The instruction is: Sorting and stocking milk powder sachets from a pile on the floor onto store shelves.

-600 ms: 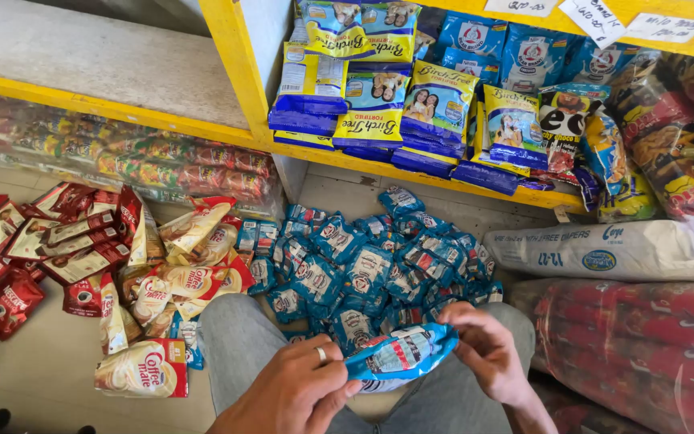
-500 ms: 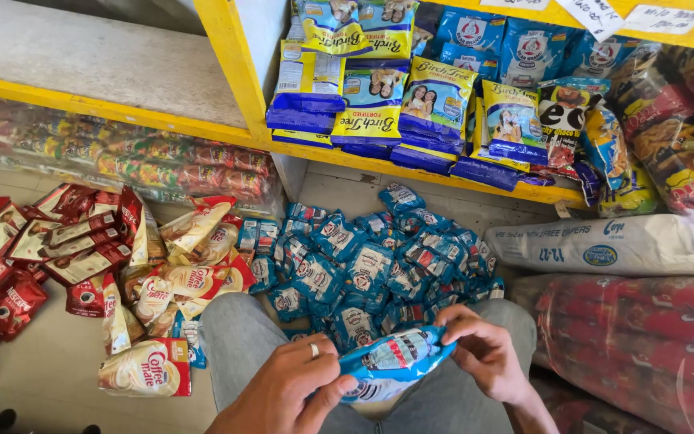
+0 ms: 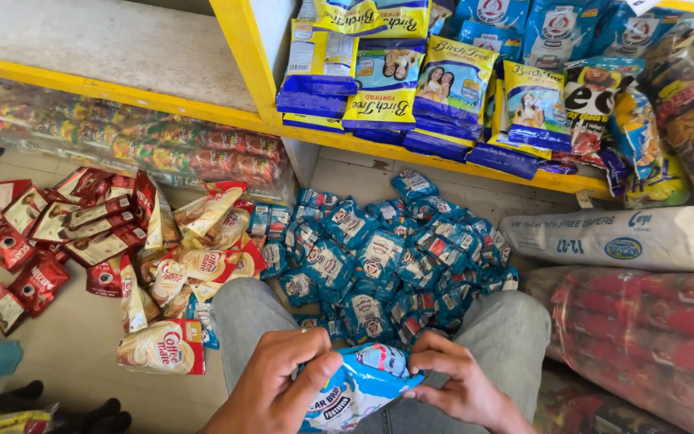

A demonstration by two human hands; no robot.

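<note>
Both hands (image 3: 367, 386) have drawn closer together, crumpling the blue packet (image 3: 355, 390).

- blue sachet (image 3: 355, 390) lower part cut off by bottom edge
- below blue sachet both wrists out of frame
- red bundle (image 3: 644, 337) right of blue sachet cut off

Just one view here, a head-worn cam looking steeply down and a bit forward from a person sitting low on the floor (image 3: 82, 354). It's close in: the left hand (image 3: 271, 386) and right hand (image 3: 459, 386) sit at the bottom edge, knees just past them. The pile of blue sachets (image 3: 379, 257) fills the middle, and the yellow shelf (image 3: 242, 56) runs across the top. No second view to overlap with.
</note>
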